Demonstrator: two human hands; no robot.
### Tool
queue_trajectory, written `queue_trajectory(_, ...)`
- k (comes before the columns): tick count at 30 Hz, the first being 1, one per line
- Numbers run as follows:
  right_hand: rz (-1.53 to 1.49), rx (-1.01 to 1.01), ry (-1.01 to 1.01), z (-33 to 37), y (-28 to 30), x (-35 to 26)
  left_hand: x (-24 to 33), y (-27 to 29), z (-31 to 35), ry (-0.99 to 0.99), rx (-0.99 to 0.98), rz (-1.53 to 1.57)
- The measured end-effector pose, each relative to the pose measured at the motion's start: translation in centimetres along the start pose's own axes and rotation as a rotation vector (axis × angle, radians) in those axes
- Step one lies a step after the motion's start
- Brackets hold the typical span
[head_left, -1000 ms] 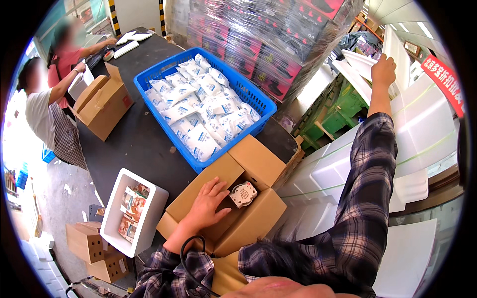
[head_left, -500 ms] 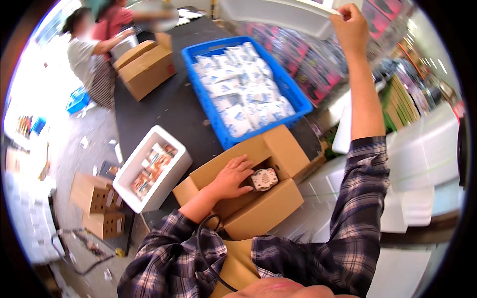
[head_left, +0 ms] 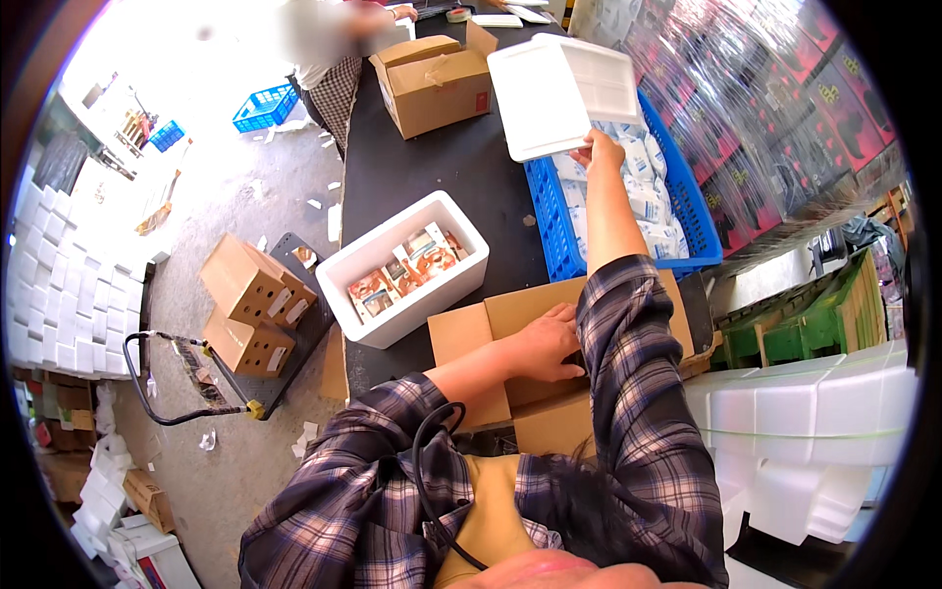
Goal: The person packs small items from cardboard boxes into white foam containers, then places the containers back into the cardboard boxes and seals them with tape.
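A flat white foam lid (head_left: 538, 103) is pinched at its near corner by my right hand (head_left: 602, 154), over the blue crate (head_left: 692, 211). Behind it, a second white lid (head_left: 603, 79) with a raised rim lies across the crate's far end. White packets with blue print (head_left: 643, 201) fill the crate. My left hand (head_left: 540, 344) reaches over the open cardboard box (head_left: 459, 344), fingers stretched out and holding nothing visible. My right sleeve covers part of that box and hides its contents. Left of it stands a white foam box (head_left: 471, 265) holding several orange-and-white packages (head_left: 407, 270).
Farther along the black table (head_left: 392, 177) sits another cardboard carton (head_left: 437, 93), with a person (head_left: 329, 88) beside it. Brown boxes (head_left: 245, 339) rest on a trolley (head_left: 294, 245) at the left. White foam boxes (head_left: 800, 402) are stacked at the right, wrapped goods (head_left: 765, 128) behind the crate.
My right hand has come from the upper right, bringing a white lid over the crate. My left hand stays at the cardboard box. The view has shifted, bringing the trolley further into sight.
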State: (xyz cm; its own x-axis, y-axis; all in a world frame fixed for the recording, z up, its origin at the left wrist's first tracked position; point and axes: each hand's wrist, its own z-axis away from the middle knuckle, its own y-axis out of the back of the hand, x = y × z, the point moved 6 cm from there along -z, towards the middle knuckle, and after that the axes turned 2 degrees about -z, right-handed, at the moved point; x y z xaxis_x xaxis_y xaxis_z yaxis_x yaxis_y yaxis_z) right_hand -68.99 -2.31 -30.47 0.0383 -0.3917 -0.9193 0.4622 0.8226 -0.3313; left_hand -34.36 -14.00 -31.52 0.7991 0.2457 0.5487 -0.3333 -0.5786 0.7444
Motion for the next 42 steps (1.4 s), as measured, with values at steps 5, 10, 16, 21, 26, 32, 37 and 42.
queue_trajectory(5,-0.134,0.062,-0.013,1.0,5.9,2.5,2.2,4.2,2.6,0.009,-0.008,0.013)
queue_trajectory(10,-0.187,0.074,0.007,-1.2,14.9,3.3,3.2,7.8,5.8,0.064,0.087,0.007)
queue_trajectory(16,0.343,0.021,0.207,3.3,22.0,-1.6,2.4,14.1,13.3,0.228,0.329,-0.09)
queue_trajectory(21,0.401,-0.233,0.334,23.0,24.7,-8.2,-0.9,21.5,21.7,0.415,0.731,-0.103)
queue_trajectory(26,0.718,-0.09,0.345,39.4,24.9,-3.7,-3.9,22.7,24.5,0.489,0.643,0.015)
queue_trajectory(32,0.884,0.0,0.433,48.9,20.7,2.3,-1.1,18.7,18.5,0.174,0.321,0.208)
queue_trajectory(37,1.222,-0.03,0.684,50.9,17.8,5.3,2.8,9.3,9.7,0.079,-0.141,0.39)
queue_trajectory(42,1.254,-0.133,0.725,51.0,14.1,7.7,0.9,-3.7,5.3,0.214,-0.599,0.059)
